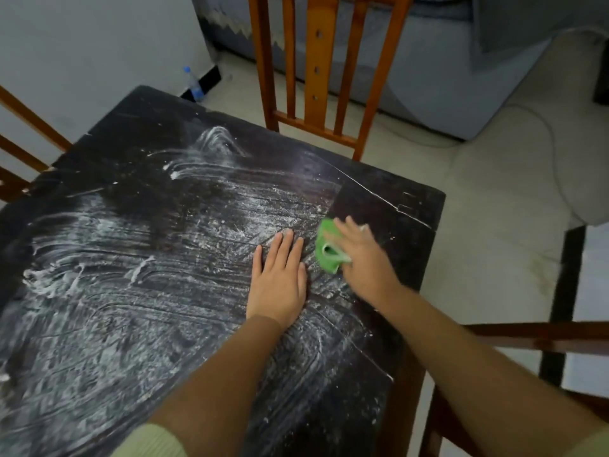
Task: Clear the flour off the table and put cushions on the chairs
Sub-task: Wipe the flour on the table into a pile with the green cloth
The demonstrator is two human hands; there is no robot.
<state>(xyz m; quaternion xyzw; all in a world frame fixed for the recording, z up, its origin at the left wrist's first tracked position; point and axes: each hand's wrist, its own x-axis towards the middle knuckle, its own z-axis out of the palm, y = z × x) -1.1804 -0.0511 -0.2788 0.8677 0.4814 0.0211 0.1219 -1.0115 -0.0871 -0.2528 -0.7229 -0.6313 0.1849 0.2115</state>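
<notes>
White flour [108, 278] lies smeared in streaks over most of the dark wooden table [389, 199]. My left hand [280, 275] lies flat on the tabletop, fingers straight and together. Just to its right, my right hand [361, 258] presses a green cloth [326, 249] onto the table near the right edge; the hand is blurred and its fingers cover part of the cloth. A wooden chair [318, 70] stands at the table's far side, its seat hidden. No cushion is in view.
Another wooden chair [19, 153] shows at the left edge and a third chair [534, 338] at the right, beside my arm. A plastic bottle [192, 84] stands on the floor by the wall. A grey sofa [461, 61] and a white cable [540, 127] lie beyond.
</notes>
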